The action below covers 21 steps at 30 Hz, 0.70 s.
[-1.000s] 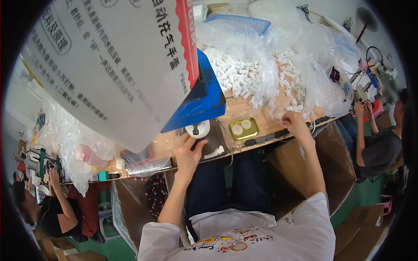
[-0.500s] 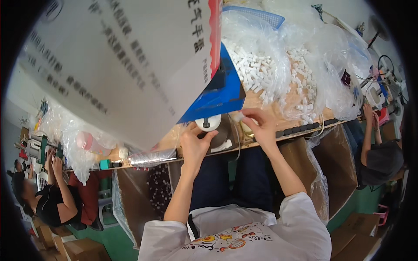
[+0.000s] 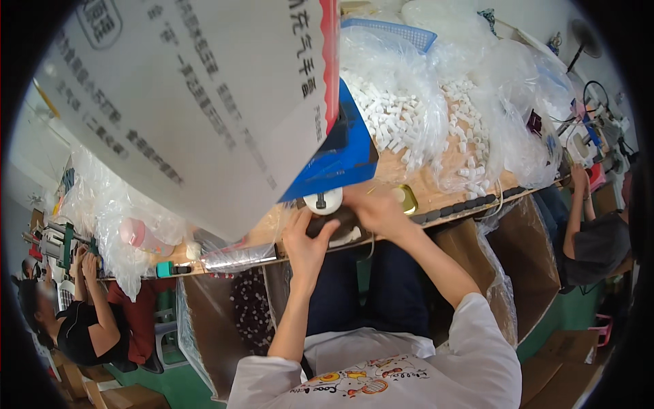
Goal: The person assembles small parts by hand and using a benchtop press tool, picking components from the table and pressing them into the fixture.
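Observation:
My left hand and my right hand meet at the front edge of the wooden workbench, right beside a white round fixture with a dark slot. Both hands close around a small dark part between them; what it is stays unclear. A small brass-coloured tin sits just right of my right hand. Clear plastic bags of small white parts lie behind the hands.
A big white printed sheet with a blue panel hangs over the left half of the view. A blue basket stands at the back. Open cardboard boxes sit under the bench. One person works at the left, another at the right.
My right hand came in from the bags at the right to the white fixture. My left hand shifted slightly, and both hands now meet at the bench edge.

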Motion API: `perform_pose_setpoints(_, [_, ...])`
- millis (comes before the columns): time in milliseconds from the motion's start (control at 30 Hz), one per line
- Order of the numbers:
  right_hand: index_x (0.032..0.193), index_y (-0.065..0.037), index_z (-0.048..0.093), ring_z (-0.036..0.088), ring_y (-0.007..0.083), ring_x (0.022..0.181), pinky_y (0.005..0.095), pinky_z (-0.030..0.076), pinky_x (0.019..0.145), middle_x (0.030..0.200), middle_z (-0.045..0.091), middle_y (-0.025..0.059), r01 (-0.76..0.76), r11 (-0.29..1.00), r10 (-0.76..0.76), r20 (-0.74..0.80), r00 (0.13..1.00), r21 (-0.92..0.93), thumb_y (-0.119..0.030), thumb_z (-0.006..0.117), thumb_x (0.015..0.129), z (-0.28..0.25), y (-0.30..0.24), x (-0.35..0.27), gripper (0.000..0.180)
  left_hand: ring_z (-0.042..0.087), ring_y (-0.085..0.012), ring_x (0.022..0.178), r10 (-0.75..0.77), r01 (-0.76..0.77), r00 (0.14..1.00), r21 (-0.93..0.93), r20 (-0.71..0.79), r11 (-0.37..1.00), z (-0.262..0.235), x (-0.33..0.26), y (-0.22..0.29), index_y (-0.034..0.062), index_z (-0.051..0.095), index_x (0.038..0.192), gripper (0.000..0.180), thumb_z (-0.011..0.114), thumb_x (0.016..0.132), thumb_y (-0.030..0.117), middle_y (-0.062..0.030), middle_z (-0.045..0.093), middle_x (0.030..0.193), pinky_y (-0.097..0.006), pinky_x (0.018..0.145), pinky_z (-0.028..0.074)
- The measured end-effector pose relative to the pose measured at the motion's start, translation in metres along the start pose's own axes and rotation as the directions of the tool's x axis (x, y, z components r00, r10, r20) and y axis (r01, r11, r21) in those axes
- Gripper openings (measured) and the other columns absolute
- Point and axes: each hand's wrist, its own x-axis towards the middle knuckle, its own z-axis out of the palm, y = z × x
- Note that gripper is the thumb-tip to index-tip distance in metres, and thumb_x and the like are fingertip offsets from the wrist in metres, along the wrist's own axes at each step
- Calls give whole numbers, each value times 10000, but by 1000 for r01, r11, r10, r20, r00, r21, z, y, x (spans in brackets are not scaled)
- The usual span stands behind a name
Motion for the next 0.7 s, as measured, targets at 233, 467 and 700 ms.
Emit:
perform_pose_setpoints(233, [916, -22, 659, 623, 365, 924, 434, 488, 851, 1004, 651, 165, -141, 712, 210, 16, 978, -688, -112, 714, 728, -47, 166, -1, 216, 700, -287, 957, -14, 14, 996, 0, 87, 1000, 5, 4, -6, 1, 704, 1165, 439, 829, 750, 68, -165, 723, 1047, -359, 833, 520])
perform_pose_setpoints(467, [1021, 14, 626, 622, 377, 1023, 471, 513, 834, 1054, 632, 192, -281, 702, 391, 25, 920, -655, 88, 584, 732, -46, 161, 3, 301, 670, -238, 986, -213, 237, 970, -272, 116, 933, 7, 8, 1, -16, 760, 1002, 258, 805, 749, 5, -137, 733, 1047, -355, 879, 493])
perform_pose_setpoints(700, [960, 38, 583, 599, 447, 927, 486, 505, 823, 1042, 583, 236, -231, 799, 238, -61, 969, -555, 15, 627, 791, -46, 171, 3, 176, 678, -198, 914, -266, 235, 964, -430, -12, 872, 3, 17, 16, -35, 753, 1014, 252, 791, 767, 3, -120, 746, 966, -331, 841, 500])
